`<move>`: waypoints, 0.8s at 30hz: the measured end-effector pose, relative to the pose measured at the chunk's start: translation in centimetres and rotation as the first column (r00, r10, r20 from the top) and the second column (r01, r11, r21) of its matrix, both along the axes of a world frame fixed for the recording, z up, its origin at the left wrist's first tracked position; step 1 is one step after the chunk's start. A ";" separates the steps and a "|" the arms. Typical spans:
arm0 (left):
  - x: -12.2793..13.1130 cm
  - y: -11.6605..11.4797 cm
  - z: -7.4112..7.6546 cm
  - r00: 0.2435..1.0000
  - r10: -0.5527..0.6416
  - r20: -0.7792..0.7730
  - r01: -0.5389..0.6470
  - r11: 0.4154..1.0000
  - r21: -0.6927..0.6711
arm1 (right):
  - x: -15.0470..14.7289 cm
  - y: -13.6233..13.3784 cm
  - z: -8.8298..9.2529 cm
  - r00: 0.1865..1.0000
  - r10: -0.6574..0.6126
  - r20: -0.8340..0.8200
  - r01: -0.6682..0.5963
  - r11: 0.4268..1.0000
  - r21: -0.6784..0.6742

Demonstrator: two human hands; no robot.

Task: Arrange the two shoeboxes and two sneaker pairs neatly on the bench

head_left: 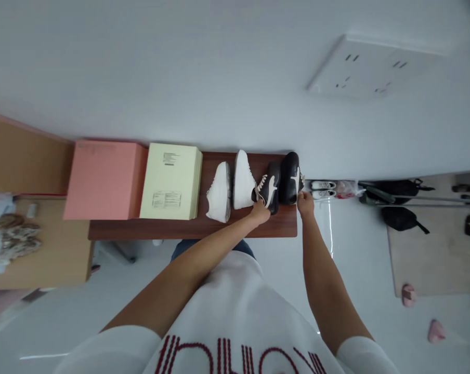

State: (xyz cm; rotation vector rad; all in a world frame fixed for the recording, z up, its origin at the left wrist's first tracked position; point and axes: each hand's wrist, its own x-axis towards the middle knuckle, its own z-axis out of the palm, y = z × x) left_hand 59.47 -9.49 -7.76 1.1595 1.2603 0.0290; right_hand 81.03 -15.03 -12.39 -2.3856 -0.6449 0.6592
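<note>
Two black sneakers with white side stripes and pale laces lie side by side at the right end of a dark brown wooden shelf [254, 228]. My left hand [261, 212] is closed on the heel end of the left black sneaker [274, 182]. At the shelf's right edge, my right hand [305, 202] has its fingers closed at the heel end of the right black sneaker [288, 176]; its fingertips are partly hidden. Just left of these, a white sneaker [243, 182] touches or nearly touches the left black one. Another white sneaker [219, 192] lies tipped on its side.
A pale yellow box [168, 182] and a pink box [100, 179] stand on the shelf's left part, against the wall [219, 78]. A wall socket [375, 67] is at upper right. Further right are white shoes [323, 189], black bags [401, 218] and a rail. A cardboard box [59, 249] stands left.
</note>
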 end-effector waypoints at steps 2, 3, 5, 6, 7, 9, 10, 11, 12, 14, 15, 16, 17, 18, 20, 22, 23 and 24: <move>-1.3 -0.4 1.1 0.999 -0.051 0.000 0.051 0.996 0.076 | -0.8 -0.3 0.7 0.998 -0.048 0.039 0.047 0.998 0.043; -2.3 -0.5 1.7 0.997 -0.077 0.018 0.075 0.993 0.089 | -1.4 -0.5 1.1 0.995 -0.071 0.066 0.067 0.996 0.067; -5.2 -0.3 2.9 0.991 -0.119 0.062 0.114 0.991 0.075 | -2.9 -1.0 2.1 0.985 -0.116 0.127 0.102 0.988 0.113; -7.0 -0.1 3.5 0.989 -0.130 0.077 0.125 0.990 0.061 | -3.9 -1.2 2.6 0.981 -0.131 0.145 0.110 0.983 0.144; -9.1 0.2 4.1 0.987 -0.135 0.084 0.131 0.990 0.054 | -5.0 -1.4 3.0 0.982 -0.128 0.140 0.104 0.980 0.171; -13.8 0.8 5.3 0.990 -0.131 0.059 0.125 0.988 0.091 | -7.5 -1.6 4.0 0.994 -0.067 0.091 0.048 0.980 0.195; -16.3 1.0 5.9 0.992 -0.120 0.031 0.116 0.985 0.126 | -9.0 -1.6 4.5 0.998 0.000 0.063 -0.012 0.981 0.194; -18.9 1.1 6.4 0.995 -0.098 -0.004 0.097 0.982 0.162 | -10.6 -1.5 5.0 0.996 0.073 0.042 -0.079 0.979 0.187; -21.4 1.2 6.9 0.997 -0.071 -0.036 0.077 0.978 0.195 | -12.3 -1.2 5.5 0.989 0.149 0.025 -0.151 0.972 0.178; -26.0 1.1 7.7 0.996 -0.009 -0.088 0.031 0.969 0.245 | -16.1 -0.5 6.8 0.958 0.285 -0.009 -0.280 0.945 0.167; -28.2 1.1 8.0 0.995 0.016 -0.103 0.012 0.964 0.264 | -18.1 0.0 7.6 0.939 0.341 -0.038 -0.331 0.929 0.168; -30.2 1.1 8.3 0.993 0.036 -0.116 -0.002 0.960 0.282 | -20.2 0.7 8.4 0.915 0.395 -0.076 -0.378 0.909 0.174; -32.1 1.1 8.6 0.991 0.048 -0.127 -0.008 0.955 0.297 | -22.4 1.4 9.2 0.886 0.448 -0.120 -0.424 0.887 0.185; -33.8 1.2 8.8 0.990 0.050 -0.134 -0.006 0.950 0.311 | -24.7 2.2 10.0 0.848 0.503 -0.168 -0.471 0.860 0.197; -37.0 1.9 9.3 0.990 0.032 -0.134 0.016 0.941 0.339 | -29.5 3.9 11.6 0.765 0.595 -0.247 -0.553 0.803 0.222; -40.0 2.9 9.7 0.993 0.013 -0.121 0.034 0.925 0.379 | -34.7 5.8 12.8 0.703 0.646 -0.297 -0.598 0.763 0.246; -41.5 3.5 9.8 0.994 0.011 -0.112 0.035 0.915 0.402 | -37.3 6.6 13.2 0.688 0.655 -0.313 -0.601 0.756 0.260; -42.9 4.1 9.9 0.995 0.016 -0.103 0.029 0.905 0.425 | -39.9 7.4 13.5 0.674 0.661 -0.329 -0.603 0.750 0.273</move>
